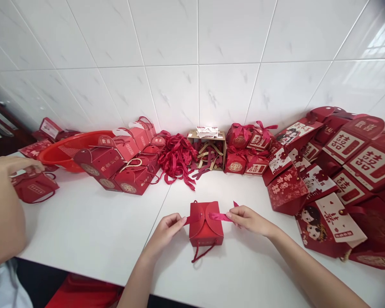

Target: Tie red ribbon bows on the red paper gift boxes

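A small red gift box (pixel 206 235) stands on the white table in front of me, its rounded top flaps folded over. A cord handle (pixel 202 256) hangs loose at its near side. A red ribbon (pixel 218 217) runs across the top of the box. My left hand (pixel 170 229) pinches the ribbon's left end, close to the box's left side. On the other side, my right hand (pixel 247 219) pinches the right end, with a short tail sticking up past the fingers. The ribbon is not tied in a bow.
Behind the box lie a heap of red ribbons (pixel 178 156) and an open carton (pixel 225 149) of strips. Red boxes (pixel 131 179) and a red plastic basket (pixel 67 143) stand left. Ribboned boxes (pixel 256 143) and a large stack (pixel 359 167) fill the right. A co-worker's arm (pixel 6 205) reaches in far left.
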A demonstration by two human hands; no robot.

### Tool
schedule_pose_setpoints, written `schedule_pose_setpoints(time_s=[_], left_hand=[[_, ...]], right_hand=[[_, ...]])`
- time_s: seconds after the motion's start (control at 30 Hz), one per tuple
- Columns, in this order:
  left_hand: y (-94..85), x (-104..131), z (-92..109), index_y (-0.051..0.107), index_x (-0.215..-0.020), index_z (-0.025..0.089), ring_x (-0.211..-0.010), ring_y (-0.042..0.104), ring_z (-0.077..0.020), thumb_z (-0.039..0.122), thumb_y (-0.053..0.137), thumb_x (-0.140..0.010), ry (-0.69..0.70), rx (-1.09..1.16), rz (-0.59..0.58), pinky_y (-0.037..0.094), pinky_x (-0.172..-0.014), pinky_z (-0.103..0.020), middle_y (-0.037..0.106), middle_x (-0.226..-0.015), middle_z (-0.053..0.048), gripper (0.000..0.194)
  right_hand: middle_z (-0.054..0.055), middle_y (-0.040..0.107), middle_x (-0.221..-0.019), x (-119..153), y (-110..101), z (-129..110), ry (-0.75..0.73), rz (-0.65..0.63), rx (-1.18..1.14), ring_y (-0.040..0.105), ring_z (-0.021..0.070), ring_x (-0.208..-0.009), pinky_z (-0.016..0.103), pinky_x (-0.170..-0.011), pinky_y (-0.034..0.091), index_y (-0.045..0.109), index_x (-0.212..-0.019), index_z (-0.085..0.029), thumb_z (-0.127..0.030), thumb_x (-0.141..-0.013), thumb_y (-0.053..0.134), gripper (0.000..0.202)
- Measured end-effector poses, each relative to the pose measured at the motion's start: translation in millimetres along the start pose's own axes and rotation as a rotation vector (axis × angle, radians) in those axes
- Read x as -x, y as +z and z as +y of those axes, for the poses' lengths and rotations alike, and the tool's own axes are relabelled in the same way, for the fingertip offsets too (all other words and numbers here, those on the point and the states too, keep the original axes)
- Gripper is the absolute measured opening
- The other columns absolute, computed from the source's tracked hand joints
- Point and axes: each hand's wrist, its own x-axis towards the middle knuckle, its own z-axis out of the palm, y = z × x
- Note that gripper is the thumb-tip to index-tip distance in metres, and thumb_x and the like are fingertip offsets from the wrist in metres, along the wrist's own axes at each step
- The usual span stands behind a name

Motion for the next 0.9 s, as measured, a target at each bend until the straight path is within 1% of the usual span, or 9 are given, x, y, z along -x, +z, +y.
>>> schedule_pose_setpoints(time_s=[0.17, 0.23, 0.37, 0.6, 0.7, 0.73, 0.77, 0.83, 0.9], left_hand=[[-12.1, 1.7, -1.5, 0.043, -0.06, 0.019, -0.055, 0.034, -0.0105, 0.051, 0.057, -0.078, -0.037, -0.045, 0.008, 0.026, -0.054, -0.023, 0.04, -0.057, 0.005, 0.04], [-13.6, 2.0, -1.3, 0.044, -0.06, 0.019, -0.054, 0.037, -0.0106, 0.052, 0.058, -0.077, -0.034, -0.074, 0.018, 0.028, -0.054, -0.023, 0.041, -0.056, 0.005, 0.041], [-13.2, 1.7, -2.3, 0.05, -0.061, 0.018, -0.05, 0.038, -0.0106, 0.057, 0.057, -0.074, -0.036, -0.14, 0.06, 0.031, -0.052, -0.023, 0.049, -0.058, 0.003, 0.041], [-1.0, -2.1, -18.1, 0.045, -0.054, 0.02, -0.053, 0.041, -0.0137, 0.048, 0.061, -0.071, -0.016, -0.309, 0.253, 0.029, -0.053, -0.024, 0.046, -0.053, 0.004, 0.036], [-0.5, -3.3, -28.4, 0.051, -0.063, 0.021, -0.057, 0.046, -0.0162, 0.048, 0.062, -0.071, -0.004, -0.355, 0.351, 0.034, -0.055, -0.026, 0.051, -0.059, 0.002, 0.031], [-2.5, -2.7, -31.5, 0.053, -0.069, 0.022, -0.062, 0.05, -0.0179, 0.049, 0.063, -0.07, 0.026, -0.361, 0.414, 0.037, -0.058, -0.027, 0.054, -0.066, 0.001, 0.029], [-5.3, -1.2, -34.3, 0.054, -0.076, 0.022, -0.069, 0.054, -0.0202, 0.049, 0.064, -0.07, 0.074, -0.363, 0.496, 0.04, -0.063, -0.029, 0.057, -0.074, -0.001, 0.029], [-11.9, 6.0, -37.6, 0.052, -0.082, 0.023, -0.092, 0.056, -0.0258, 0.049, 0.065, -0.069, 0.185, -0.363, 0.669, 0.044, -0.073, -0.033, 0.058, -0.094, -0.006, 0.031], [-16.0, 18.9, -36.8, 0.051, -0.078, 0.023, -0.102, 0.053, -0.0289, 0.049, 0.062, -0.072, 0.233, -0.37, 0.764, 0.044, -0.078, -0.036, 0.057, -0.099, -0.008, 0.029]], right_hand=[[-0.005, 0.037, -0.061, 3.5, -11.0, 0.2, 0.013, 0.036, -0.003, 0.031, 0.0097, -0.056, 0.024, -0.052, 0.024, 0.049, -0.067, -0.017, -0.062, -0.083, 0.052, 0.048], [-0.005, 0.037, -0.061, 6.2, -12.5, 0.5, 0.024, 0.042, 0.006, 0.031, 0.0099, -0.057, 0.024, -0.053, 0.024, 0.053, -0.069, -0.017, -0.06, -0.082, 0.054, 0.045], [-0.005, 0.038, -0.061, 10.7, -12.7, 6.1, 0.042, 0.082, 0.026, 0.032, 0.0102, -0.057, 0.024, -0.054, 0.024, 0.055, -0.071, -0.017, -0.06, -0.08, 0.056, 0.044], [-0.004, 0.04, -0.061, 15.2, -11.8, 15.1, 0.038, 0.154, 0.055, 0.033, 0.0109, -0.058, 0.025, -0.054, 0.025, 0.054, -0.07, -0.017, -0.057, -0.083, 0.054, 0.042], [-0.005, 0.042, -0.061, 15.1, -10.0, 17.1, 0.033, 0.162, 0.062, 0.035, 0.0109, -0.057, 0.024, -0.053, 0.027, 0.055, -0.071, -0.017, -0.055, -0.083, 0.056, 0.04], [-0.004, 0.044, -0.061, 14.8, -9.2, 18.7, 0.028, 0.19, 0.065, 0.037, 0.0113, -0.057, 0.024, -0.053, 0.029, 0.055, -0.073, -0.018, -0.055, -0.083, 0.056, 0.038], [-0.004, 0.047, -0.064, 14.6, -8.4, 20.7, 0.02, 0.258, 0.072, 0.041, 0.0124, -0.059, 0.025, -0.055, 0.032, 0.056, -0.077, -0.018, -0.056, -0.082, 0.057, 0.037], [0.0, 0.055, -0.077, 15.3, -5.9, 24.8, 0.006, 0.484, 0.09, 0.049, 0.0167, -0.072, 0.027, -0.063, 0.039, 0.056, -0.084, -0.02, -0.059, -0.08, 0.056, 0.039], [0.004, 0.056, -0.089, 18.5, -0.6, 26.5, 0.007, 0.716, 0.105, 0.051, 0.0207, -0.085, 0.031, -0.072, 0.041, 0.053, -0.083, -0.021, -0.064, -0.081, 0.05, 0.043]])
